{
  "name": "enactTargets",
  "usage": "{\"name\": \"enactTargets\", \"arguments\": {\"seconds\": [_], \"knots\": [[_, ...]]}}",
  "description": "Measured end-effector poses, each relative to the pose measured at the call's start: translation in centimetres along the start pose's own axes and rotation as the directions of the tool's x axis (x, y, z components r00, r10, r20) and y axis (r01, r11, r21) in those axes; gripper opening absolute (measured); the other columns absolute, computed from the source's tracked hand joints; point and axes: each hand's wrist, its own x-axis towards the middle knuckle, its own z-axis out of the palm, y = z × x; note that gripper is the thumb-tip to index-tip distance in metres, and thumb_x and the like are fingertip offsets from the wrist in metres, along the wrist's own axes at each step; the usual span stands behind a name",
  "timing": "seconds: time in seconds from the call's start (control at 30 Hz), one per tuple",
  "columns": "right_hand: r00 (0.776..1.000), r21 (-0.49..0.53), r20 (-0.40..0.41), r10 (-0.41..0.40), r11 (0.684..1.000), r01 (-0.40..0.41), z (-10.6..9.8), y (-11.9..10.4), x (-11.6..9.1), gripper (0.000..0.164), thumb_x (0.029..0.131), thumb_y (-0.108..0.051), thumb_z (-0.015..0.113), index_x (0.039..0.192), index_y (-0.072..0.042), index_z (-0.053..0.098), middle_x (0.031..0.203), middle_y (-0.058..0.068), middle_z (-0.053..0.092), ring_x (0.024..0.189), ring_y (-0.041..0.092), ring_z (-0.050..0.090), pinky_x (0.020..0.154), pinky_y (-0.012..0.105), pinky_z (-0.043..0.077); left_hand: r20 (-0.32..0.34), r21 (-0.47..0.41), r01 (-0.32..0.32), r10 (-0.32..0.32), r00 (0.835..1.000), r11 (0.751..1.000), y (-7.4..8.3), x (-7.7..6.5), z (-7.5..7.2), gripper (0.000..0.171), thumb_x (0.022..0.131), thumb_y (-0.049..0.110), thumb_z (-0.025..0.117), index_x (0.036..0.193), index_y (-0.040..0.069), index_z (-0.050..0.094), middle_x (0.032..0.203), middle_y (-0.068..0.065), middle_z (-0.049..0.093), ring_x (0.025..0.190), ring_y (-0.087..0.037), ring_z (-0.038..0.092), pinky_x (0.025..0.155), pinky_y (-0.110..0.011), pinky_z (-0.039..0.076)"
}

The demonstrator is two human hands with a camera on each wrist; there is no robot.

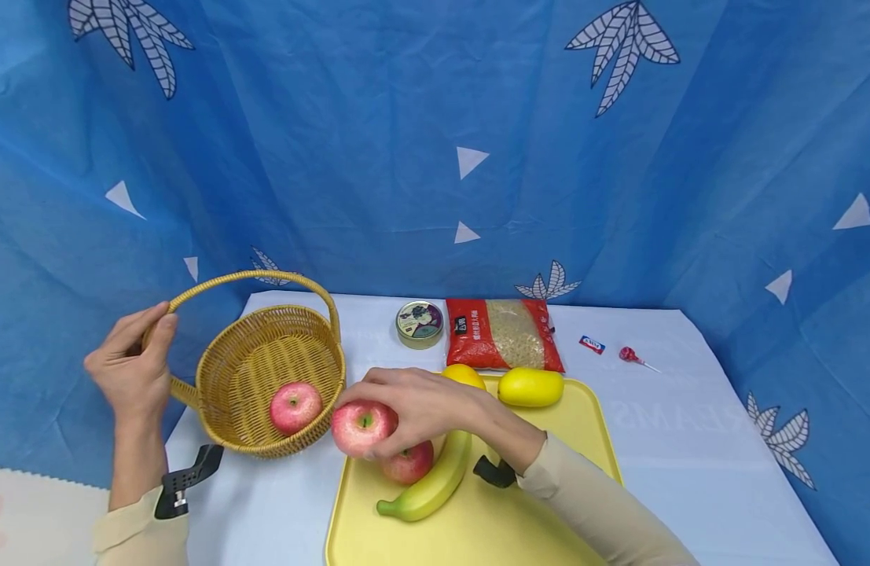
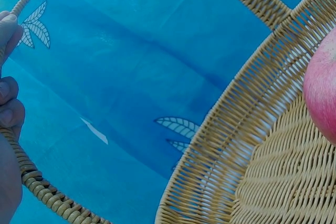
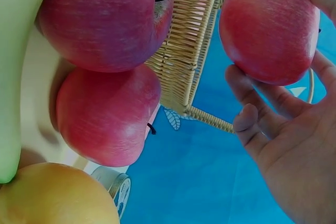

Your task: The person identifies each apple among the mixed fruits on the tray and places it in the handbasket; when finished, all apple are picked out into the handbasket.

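My left hand [image 1: 133,362] grips the handle of a wicker basket [image 1: 268,318] at its left side; the basket tilts toward me. Inside lies one pink-red apple [image 1: 295,409], also partly seen in the left wrist view. Between the fingers and thumb of my right hand [image 1: 423,405] is another apple [image 3: 270,30], raised over the yellow tray's left edge close to the basket's rim. Below that hand, on the tray [image 1: 519,503], are a red apple [image 1: 409,462] and a banana [image 1: 435,483]. The right wrist view shows two apples there, one mostly hidden by my hand in the head view.
A round yellow-orange fruit [image 1: 464,375] and a yellow mango-like fruit [image 1: 531,387] lie at the tray's back. Behind it are a round tin [image 1: 419,324] and a red pasta bag [image 1: 504,334]. A small wrapped piece [image 1: 592,344] and a lollipop [image 1: 629,354] lie right of the bag.
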Motion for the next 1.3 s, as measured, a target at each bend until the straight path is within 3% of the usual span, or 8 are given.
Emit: {"name": "enactTargets", "arguments": {"seconds": [0.53,0.8,1.3], "knots": [[1.0,-0.022,0.026,0.005,1.0,-0.004,-0.3,0.2,1.7,0.065,0.081,-0.06,0.073,0.139,-0.048,0.047,0.112,-0.02,0.052,0.094,-0.003,0.052,0.08,0.018,0.046,-0.002,0.07,0.01,-0.01,1.0,0.997,0.0,0.0,-0.2,0.018,0.084,-0.011,0.074,0.101,-0.016,0.072,0.093,-0.014,0.076,0.074,-0.006,0.065,0.065,-0.012,0.048],[0.999,-0.032,0.029,0.028,0.999,-0.027,-0.4,0.7,2.7,0.066,0.079,-0.06,0.073,0.139,-0.05,0.046,0.112,-0.022,0.051,0.096,-0.003,0.053,0.082,0.02,0.046,0.006,0.063,0.005,-0.006,1.0,0.998,-0.2,0.0,-0.3,0.017,0.084,-0.012,0.074,0.101,-0.015,0.073,0.094,-0.016,0.076,0.075,-0.006,0.066,0.065,-0.012,0.049],[1.0,-0.064,0.018,0.022,0.998,-0.02,-0.7,1.4,4.6,0.062,0.081,-0.071,0.066,0.135,-0.05,0.047,0.11,-0.022,0.053,0.097,-0.004,0.052,0.082,0.021,0.045,-0.011,-0.082,0.017,-0.018,1.0,0.996,-0.2,0.1,0.1,0.019,0.081,-0.015,0.074,0.099,-0.021,0.07,0.092,-0.018,0.076,0.075,-0.01,0.067,0.065,-0.013,0.05]]}}
